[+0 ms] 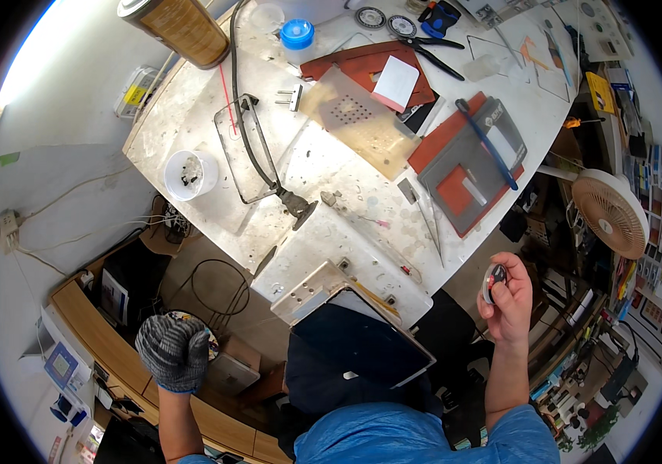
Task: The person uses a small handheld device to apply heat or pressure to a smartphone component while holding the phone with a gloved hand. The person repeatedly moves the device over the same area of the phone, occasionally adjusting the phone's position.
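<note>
Workshop: cluttered, around a scuffed white workbench [381, 205].
Left hand [173, 354]: in a grey knitted glove [167, 348], fingers curled; contents cannot be told.
Right hand [510, 304]: bare, pinching a small round black-and-red disc [493, 281], right of the bench.
Progress: disc apparently secured; what remains cannot be told.
Printing: pale mark on the flat grey plate [441, 166], far right, illegible.
</note>
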`<state>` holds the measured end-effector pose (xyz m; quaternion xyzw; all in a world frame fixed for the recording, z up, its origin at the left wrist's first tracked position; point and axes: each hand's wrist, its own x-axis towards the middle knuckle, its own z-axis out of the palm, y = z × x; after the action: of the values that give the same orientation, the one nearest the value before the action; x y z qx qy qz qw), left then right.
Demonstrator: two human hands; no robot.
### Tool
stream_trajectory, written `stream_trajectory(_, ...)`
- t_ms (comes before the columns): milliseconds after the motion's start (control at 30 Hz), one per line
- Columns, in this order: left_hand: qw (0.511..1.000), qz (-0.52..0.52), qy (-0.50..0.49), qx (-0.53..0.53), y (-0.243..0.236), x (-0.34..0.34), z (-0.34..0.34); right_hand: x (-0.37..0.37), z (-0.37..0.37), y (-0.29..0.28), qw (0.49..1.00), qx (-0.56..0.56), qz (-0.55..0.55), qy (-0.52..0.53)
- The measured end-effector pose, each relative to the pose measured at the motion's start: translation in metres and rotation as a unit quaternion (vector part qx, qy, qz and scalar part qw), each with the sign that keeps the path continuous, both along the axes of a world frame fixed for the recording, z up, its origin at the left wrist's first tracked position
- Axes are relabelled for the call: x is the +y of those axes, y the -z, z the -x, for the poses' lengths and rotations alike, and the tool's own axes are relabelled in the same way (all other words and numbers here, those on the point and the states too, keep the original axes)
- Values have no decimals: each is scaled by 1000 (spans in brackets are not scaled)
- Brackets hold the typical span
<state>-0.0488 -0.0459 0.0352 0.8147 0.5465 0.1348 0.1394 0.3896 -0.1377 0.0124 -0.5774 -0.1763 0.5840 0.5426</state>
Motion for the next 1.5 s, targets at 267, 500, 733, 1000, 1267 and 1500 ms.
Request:
stream_trajectory(267,858,408,71,-304,17,4,44,4,0,7,1000,-1,14,3)
stream_trajectory(500,265,322,-114,-902,14,2,-64,4,2,6,999,9,22,23)
stream_trajectory(733,632,145,-232,-725,-5,29,-137,2,1,10,999,11,33,22)
stream_trajectory(1000,888,141,-87,-430,-8,30,-122,3,5,13,999,32,35,23)
stream_trajectory(1267,985,50,100,-131,-21,46,-111,6,7,15,998,51,27,6)
stream_trajectory(1500,981,14,184,-57,-19,50,-115,2,-1,12,999,22,-20,38)
